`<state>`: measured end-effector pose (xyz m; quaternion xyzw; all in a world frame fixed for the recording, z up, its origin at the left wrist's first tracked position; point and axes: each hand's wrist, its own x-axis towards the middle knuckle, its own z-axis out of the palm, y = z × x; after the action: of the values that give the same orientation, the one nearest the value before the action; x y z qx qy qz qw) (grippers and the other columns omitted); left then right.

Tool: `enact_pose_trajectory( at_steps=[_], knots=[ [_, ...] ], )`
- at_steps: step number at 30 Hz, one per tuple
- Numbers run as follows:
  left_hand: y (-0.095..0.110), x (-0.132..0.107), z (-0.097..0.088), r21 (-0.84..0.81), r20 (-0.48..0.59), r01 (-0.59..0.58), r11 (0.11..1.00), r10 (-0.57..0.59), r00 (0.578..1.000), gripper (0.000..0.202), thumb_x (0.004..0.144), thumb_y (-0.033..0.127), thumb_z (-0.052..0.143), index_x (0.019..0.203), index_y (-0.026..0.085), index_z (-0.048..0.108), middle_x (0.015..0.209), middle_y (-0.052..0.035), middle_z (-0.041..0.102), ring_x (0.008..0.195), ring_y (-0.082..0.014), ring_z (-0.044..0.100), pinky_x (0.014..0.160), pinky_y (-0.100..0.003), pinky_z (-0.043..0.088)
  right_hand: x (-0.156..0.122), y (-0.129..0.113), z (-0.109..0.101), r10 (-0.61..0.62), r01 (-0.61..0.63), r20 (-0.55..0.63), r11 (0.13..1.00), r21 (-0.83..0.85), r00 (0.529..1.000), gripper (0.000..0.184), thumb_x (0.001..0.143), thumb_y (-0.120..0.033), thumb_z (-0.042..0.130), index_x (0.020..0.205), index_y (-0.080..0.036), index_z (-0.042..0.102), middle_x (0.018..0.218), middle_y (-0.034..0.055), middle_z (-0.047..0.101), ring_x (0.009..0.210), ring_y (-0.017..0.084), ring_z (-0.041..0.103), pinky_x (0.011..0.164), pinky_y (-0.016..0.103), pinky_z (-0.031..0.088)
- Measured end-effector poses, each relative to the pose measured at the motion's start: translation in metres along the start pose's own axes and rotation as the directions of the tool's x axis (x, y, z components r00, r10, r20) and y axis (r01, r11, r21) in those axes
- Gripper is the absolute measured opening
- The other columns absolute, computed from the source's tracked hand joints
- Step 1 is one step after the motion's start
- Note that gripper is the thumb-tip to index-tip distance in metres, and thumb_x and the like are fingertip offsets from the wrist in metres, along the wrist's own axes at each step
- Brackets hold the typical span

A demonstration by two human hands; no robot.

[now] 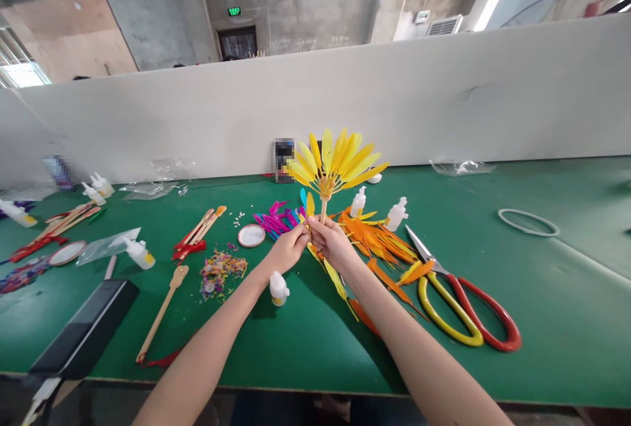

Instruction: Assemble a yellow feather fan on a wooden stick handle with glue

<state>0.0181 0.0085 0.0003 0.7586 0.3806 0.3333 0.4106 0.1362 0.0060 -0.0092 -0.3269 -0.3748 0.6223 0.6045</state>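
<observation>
Your left hand (290, 246) and right hand (334, 242) are gripping the feather fan (333, 162), seemingly half filled with yellow; orange feathers (379, 238) are lying unused beside.

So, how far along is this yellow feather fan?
Done: a half circle of yellow feathers on the thin wooden stick. In hand: the right hand grips the stick, the left hand pinches a single yellow feather beside it. Left, probably: loose orange feathers on the green table.
</observation>
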Motion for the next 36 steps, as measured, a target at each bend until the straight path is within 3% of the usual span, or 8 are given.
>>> enact_pose_trajectory(
  at_steps=[8, 14, 20, 24, 28, 31, 36],
  knots=[
    [0.002, 0.0, -0.001, 0.1, -0.05, -0.009, 0.995, 0.014, 0.999, 0.018, 0.076, 0.022, 0.045, 0.059, 0.02, 0.041, 0.051, 0.0039, 0.044, 0.049, -0.0103, 0.039, 0.052, -0.023, 0.026, 0.002, 0.004, -0.001, -0.012, 0.012, -0.013, 1.0, -0.01, 1.0, 0.038, 0.05, -0.046, 0.072, 0.056, -0.019, 0.046, 0.037, -0.0116, 0.025, 0.034, 0.002, 0.017, 0.035, 0.02, 0.013],
    [-0.004, 0.002, 0.002, -0.19, 0.102, 0.125, 0.974, -0.107, 0.989, 0.022, 0.08, 0.034, 0.04, 0.063, 0.019, 0.037, 0.049, 0.0062, 0.038, 0.044, -0.0073, 0.039, 0.049, -0.023, 0.03, 0.0, 0.001, -0.001, 0.028, -0.028, -0.003, 0.999, 0.038, 1.0, 0.039, 0.048, -0.045, 0.073, 0.057, -0.018, 0.047, 0.039, -0.0109, 0.029, 0.035, 0.002, 0.017, 0.034, 0.019, 0.012],
    [-0.011, 0.005, 0.003, -0.333, 0.137, 0.186, 0.924, -0.147, 0.98, 0.033, 0.073, 0.049, 0.047, 0.064, 0.018, 0.039, 0.051, 0.0054, 0.041, 0.043, -0.0063, 0.042, 0.045, -0.022, 0.028, 0.002, 0.0, -0.003, 0.008, -0.008, 0.0, 1.0, 0.024, 1.0, 0.039, 0.049, -0.046, 0.072, 0.057, -0.018, 0.047, 0.04, -0.0107, 0.03, 0.035, 0.002, 0.017, 0.034, 0.019, 0.013],
    [-0.008, 0.004, 0.001, -0.331, 0.098, 0.158, 0.931, -0.132, 0.986, 0.036, 0.071, 0.053, 0.048, 0.065, 0.018, 0.044, 0.056, 0.0023, 0.049, 0.047, -0.008, 0.045, 0.047, -0.023, 0.03, 0.001, 0.001, -0.003, -0.001, 0.001, -0.011, 1.0, -0.003, 1.0, 0.039, 0.05, -0.047, 0.072, 0.056, -0.019, 0.045, 0.039, -0.011, 0.027, 0.035, 0.002, 0.018, 0.034, 0.019, 0.014],
    [-0.005, 0.004, -0.001, -0.234, 0.06, 0.076, 0.969, -0.064, 0.996, 0.03, 0.067, 0.045, 0.056, 0.064, 0.017, 0.044, 0.053, 0.005, 0.044, 0.046, -0.0068, 0.04, 0.048, -0.023, 0.031, 0.0, 0.001, -0.001, 0.01, -0.01, -0.008, 1.0, 0.0, 1.0, 0.04, 0.049, -0.045, 0.073, 0.055, -0.019, 0.044, 0.038, -0.0119, 0.024, 0.034, 0.002, 0.017, 0.034, 0.019, 0.013],
    [-0.005, 0.003, -0.002, -0.182, 0.057, 0.052, 0.982, -0.042, 0.997, 0.027, 0.073, 0.042, 0.05, 0.063, 0.017, 0.044, 0.054, 0.0044, 0.045, 0.046, -0.0068, 0.039, 0.048, -0.022, 0.031, 0.0, 0.001, 0.0, 0.006, -0.006, -0.016, 1.0, 0.013, 1.0, 0.041, 0.05, -0.046, 0.073, 0.053, -0.019, 0.042, 0.039, -0.0113, 0.026, 0.034, 0.001, 0.018, 0.033, 0.019, 0.013],
    [-0.007, 0.002, -0.002, -0.118, -0.091, 0.017, 0.993, -0.028, 0.995, 0.024, 0.077, 0.038, 0.045, 0.063, 0.019, 0.04, 0.049, 0.0063, 0.039, 0.044, -0.0071, 0.037, 0.047, -0.022, 0.03, 0.001, 0.002, -0.001, 0.001, 0.002, -0.051, 0.998, 0.061, 0.999, 0.039, 0.051, -0.048, 0.071, 0.057, -0.018, 0.047, 0.041, -0.0103, 0.031, 0.033, 0.001, 0.018, 0.033, 0.019, 0.014]
  ],
)
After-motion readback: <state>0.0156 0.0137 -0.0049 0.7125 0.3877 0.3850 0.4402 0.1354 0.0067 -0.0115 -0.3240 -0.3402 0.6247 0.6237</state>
